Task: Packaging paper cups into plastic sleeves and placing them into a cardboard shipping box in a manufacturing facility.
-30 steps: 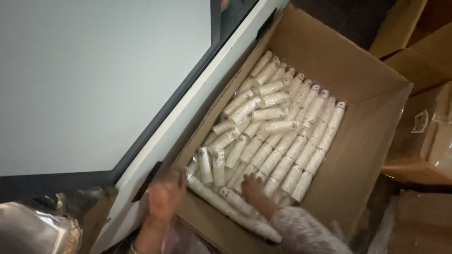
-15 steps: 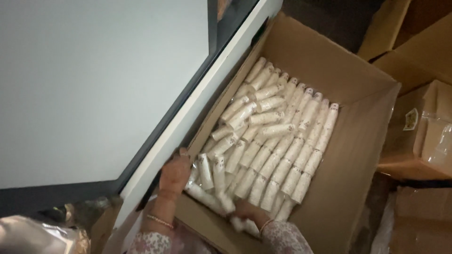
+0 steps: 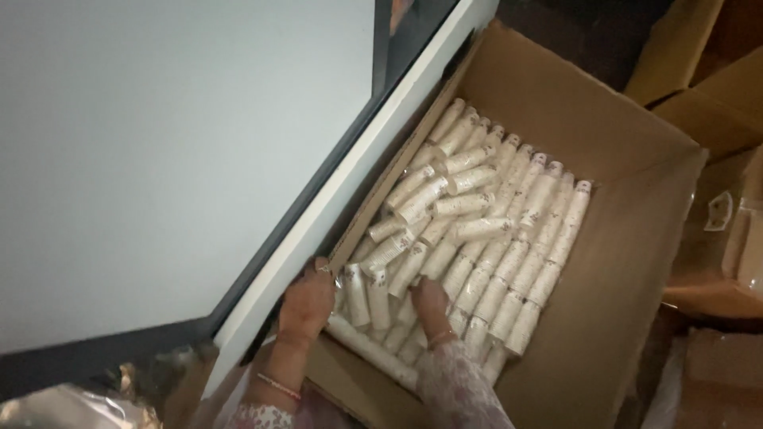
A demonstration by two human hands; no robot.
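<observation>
Near edge: both hands are down in the open cardboard box [image 3: 628,262], at its near-left corner.

Left hand [image 3: 306,302]: curled over the box's left wall, fingers lying on the wrapped sleeves of paper cups [image 3: 362,294] right at the corner. Looks like a loose hold on one sleeve, but whether it has really closed on it I cannot tell. Bangle on that wrist.

Right hand [image 3: 429,306]: palm down, fingers spread flat and pressed into the cup sleeves mid-row, just right of the left hand. Not wrapped round anything. Patterned sleeve reaches to the wrist.

One long cup sleeve [image 3: 373,353] lies crosswise along the near wall, just below both hands; the rest run lengthwise.

Progress, my read: box is nearly full. The right-hand rows [image 3: 524,254] sit neat and parallel, while the left side has a loose, skewed pile [image 3: 441,191] on top. So the bulk is in place; the near corner and that untidy heap look unfinished.

Further out: a white panel with a dark frame [image 3: 159,159] runs along the box's left side, touching its wall. More cardboard boxes [image 3: 715,103] stand past the far right, one with clear plastic inside.
</observation>
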